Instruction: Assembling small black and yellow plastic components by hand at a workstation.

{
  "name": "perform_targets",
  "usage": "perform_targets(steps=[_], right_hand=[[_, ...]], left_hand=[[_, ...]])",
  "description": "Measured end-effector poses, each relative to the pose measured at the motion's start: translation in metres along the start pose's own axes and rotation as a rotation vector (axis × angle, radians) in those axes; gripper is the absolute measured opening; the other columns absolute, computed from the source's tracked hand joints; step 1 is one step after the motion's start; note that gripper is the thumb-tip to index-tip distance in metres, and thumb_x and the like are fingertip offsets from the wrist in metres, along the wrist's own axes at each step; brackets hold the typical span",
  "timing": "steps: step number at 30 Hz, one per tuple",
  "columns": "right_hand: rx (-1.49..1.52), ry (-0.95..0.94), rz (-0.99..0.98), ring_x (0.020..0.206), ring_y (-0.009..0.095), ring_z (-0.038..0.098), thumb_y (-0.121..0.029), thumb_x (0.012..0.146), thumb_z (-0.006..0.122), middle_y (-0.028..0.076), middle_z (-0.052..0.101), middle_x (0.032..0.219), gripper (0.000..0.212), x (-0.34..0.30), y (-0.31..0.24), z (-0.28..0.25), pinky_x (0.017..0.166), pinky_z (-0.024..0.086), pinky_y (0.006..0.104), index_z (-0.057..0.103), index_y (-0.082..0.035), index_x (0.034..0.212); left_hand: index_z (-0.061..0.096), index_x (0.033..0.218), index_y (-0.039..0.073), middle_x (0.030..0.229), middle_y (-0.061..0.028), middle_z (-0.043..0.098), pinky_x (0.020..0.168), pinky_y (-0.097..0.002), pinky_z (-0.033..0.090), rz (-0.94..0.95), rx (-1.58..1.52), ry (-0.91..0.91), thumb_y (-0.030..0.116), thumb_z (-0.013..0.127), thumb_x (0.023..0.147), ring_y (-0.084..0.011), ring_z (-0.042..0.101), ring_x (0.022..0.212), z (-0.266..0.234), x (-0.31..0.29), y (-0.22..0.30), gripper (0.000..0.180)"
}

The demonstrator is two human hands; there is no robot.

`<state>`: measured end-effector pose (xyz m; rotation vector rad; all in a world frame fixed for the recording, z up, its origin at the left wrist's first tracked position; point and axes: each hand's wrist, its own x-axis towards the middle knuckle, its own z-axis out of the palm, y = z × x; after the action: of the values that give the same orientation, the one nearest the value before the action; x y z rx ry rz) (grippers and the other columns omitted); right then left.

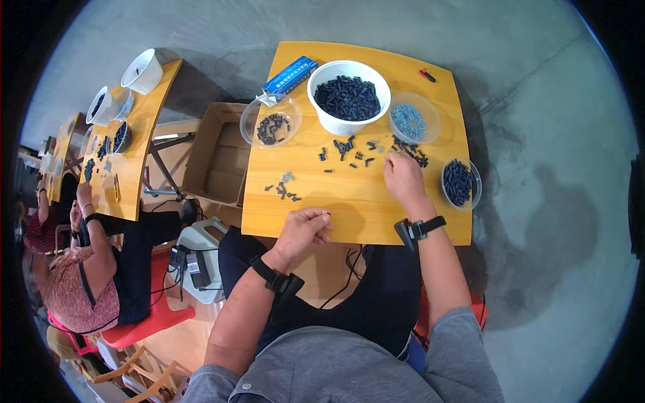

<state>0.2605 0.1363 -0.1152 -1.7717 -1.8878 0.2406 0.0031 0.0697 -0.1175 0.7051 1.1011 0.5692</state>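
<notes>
My left hand (pixel 306 232) is over the near edge of the yellow table, thumb and fingertips pinched on a small dark piece that barely shows. Farther right, my right hand (pixel 404 178) reaches down with curled fingers to a pile of small black plastic parts (pixel 418 156); its fingertips are partly hidden, so what they hold cannot be made out. Left of that hand lie scattered black parts (pixel 344 146). A small group of grey and dark pieces (pixel 287 188) rests on the wood beyond my left hand.
A white bucket (pixel 321 111) of black parts stands at the back. Around it are a clear tub of grey-blue pieces (pixel 408 122), a tub of dark pieces (pixel 272 127), a bowl of black parts (pixel 458 185), a blue box (pixel 290 75) and a red-black tool (pixel 426 75). People work at tables leftward.
</notes>
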Motion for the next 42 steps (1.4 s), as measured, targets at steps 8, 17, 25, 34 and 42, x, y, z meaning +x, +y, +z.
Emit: perform_targets(steps=[8,17,25,34,42], right_hand=[[-0.103,-0.001,0.089,0.077,0.037,0.06,-0.014,0.082,0.056,0.02,0.061,0.082,0.014,0.016,-0.001,0.022,0.068,0.048,0.0462,0.062,-0.001,0.084],[-0.184,-0.041,0.076,0.075,0.036,0.061,-0.015,0.083,0.056,0.019,0.062,0.08,0.015,0.019,-0.007,0.024,0.067,0.049,0.0457,0.06,-0.001,0.083],[-0.102,0.031,-0.006,0.069,0.035,0.062,-0.01,0.081,0.056,0.02,0.062,0.074,0.011,0.007,0.005,0.026,0.063,0.05,0.045,0.059,0.001,0.079],[0.821,-0.135,0.39,0.055,0.011,0.061,0.001,0.082,0.055,0.005,0.06,0.064,0.008,-0.022,-0.03,-0.016,0.052,0.051,0.0232,0.059,0.003,0.075],[1.0,-0.404,0.252,0.057,0.01,0.06,0.001,0.082,0.059,0.004,0.061,0.066,0.004,-0.047,-0.095,-0.067,0.054,0.05,0.0221,0.061,0.003,0.079]], left_hand=[[0.06,0.098,-0.001,0.077,-0.006,0.062,0.055,-0.0248,0.052,-0.013,-0.028,0.006,0.013,0.058,0.089,-0.0131,0.061,0.06,-0.005,0.004,-0.004,0.016],[0.06,0.098,-0.001,0.078,-0.0071,0.062,0.056,-0.0253,0.052,0.009,-0.027,-0.017,0.011,0.058,0.089,-0.0139,0.062,0.061,-0.006,0.005,-0.008,0.015],[0.06,0.097,-0.001,0.078,-0.0065,0.062,0.059,-0.0269,0.053,0.038,-0.049,-0.034,0.011,0.057,0.089,-0.0152,0.062,0.063,-0.008,0.002,-0.013,0.014],[0.061,0.098,-0.001,0.082,-0.0054,0.062,0.067,-0.0277,0.053,0.204,-0.041,-0.028,0.009,0.056,0.09,-0.0155,0.063,0.073,0.009,-0.01,-0.011,0.013],[0.062,0.097,-0.001,0.083,-0.005,0.064,0.07,-0.0251,0.052,0.42,0.055,-0.061,0.003,0.056,0.089,-0.0127,0.063,0.075,0.026,-0.042,0.019,0.01]])
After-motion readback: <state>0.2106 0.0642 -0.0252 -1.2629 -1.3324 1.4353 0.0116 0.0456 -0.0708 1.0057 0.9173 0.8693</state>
